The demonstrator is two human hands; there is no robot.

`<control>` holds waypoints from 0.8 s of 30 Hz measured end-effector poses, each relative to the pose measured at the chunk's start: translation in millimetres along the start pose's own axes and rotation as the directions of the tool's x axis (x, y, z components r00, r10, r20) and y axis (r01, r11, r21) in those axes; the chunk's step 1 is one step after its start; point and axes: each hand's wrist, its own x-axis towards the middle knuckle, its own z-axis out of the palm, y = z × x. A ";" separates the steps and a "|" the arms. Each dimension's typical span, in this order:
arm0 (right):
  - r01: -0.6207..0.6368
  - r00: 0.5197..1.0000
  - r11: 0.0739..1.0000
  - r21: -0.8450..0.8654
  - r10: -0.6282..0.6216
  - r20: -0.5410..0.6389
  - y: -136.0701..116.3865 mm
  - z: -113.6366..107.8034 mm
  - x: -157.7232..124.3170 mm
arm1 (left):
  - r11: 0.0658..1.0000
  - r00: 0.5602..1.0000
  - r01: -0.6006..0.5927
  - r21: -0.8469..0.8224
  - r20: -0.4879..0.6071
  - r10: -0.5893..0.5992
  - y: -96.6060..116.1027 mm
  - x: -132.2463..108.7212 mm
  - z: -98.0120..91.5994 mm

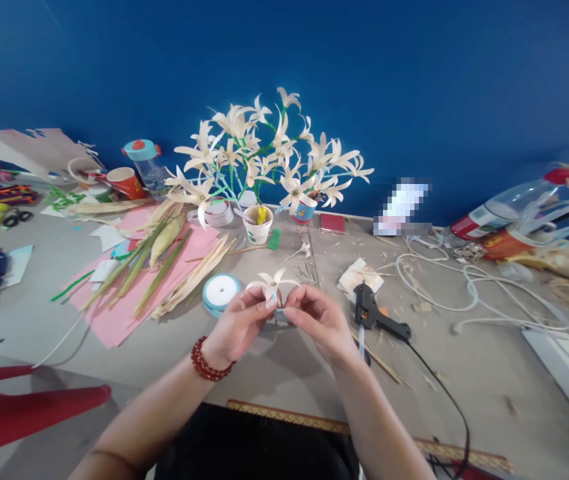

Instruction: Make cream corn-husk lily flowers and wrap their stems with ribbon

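In the head view, my left hand (244, 317) pinches a cream, star-shaped craft flower (272, 283) just under its petals. Close against it, my right hand (317, 320) has thumb and forefinger closed on a pale strip of tape (281, 313) beside the flower's base. The stem is mostly hidden by my fingers. Left of my hands lies a white ribbon roll (222, 291) with a light blue rim. A black glue gun (377, 313) rests to the right of my right hand.
Behind my hands, a paper cup (258, 225) holds many similar flowers. Pink paper (109, 320) with dried husks lies left. A white cable (469, 287), power strip (564, 380) and plastic bottle (499, 207) occupy the right. A red stool (24, 413) stands at lower left.
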 end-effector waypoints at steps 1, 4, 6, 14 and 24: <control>0.004 1.000 1.000 -0.010 -0.004 0.005 0.0 -0.2 0.0 | 1.000 1.000 -0.003 -0.003 -0.007 0.003 -0.3 -0.1 -0.5; 0.034 0.999 0.996 -0.080 -0.032 0.025 0.2 -0.8 0.3 | 1.000 1.000 0.006 -0.007 -0.019 -0.006 -1.6 0.0 -2.4; 0.068 0.998 0.985 -0.160 -0.066 0.017 -0.3 -1.4 0.3 | 1.000 1.000 0.006 -0.010 -0.019 -0.006 -2.5 0.1 -3.4; 0.144 0.987 0.935 -0.323 -0.159 -0.023 -5.9 -2.8 -0.4 | 0.999 0.999 0.048 -0.021 0.002 -0.048 -0.6 1.4 -0.7; 0.087 0.996 0.958 -0.274 -0.084 0.025 -0.3 -4.1 0.3 | 0.999 0.999 0.038 0.005 0.034 -0.038 0.0 1.7 -0.2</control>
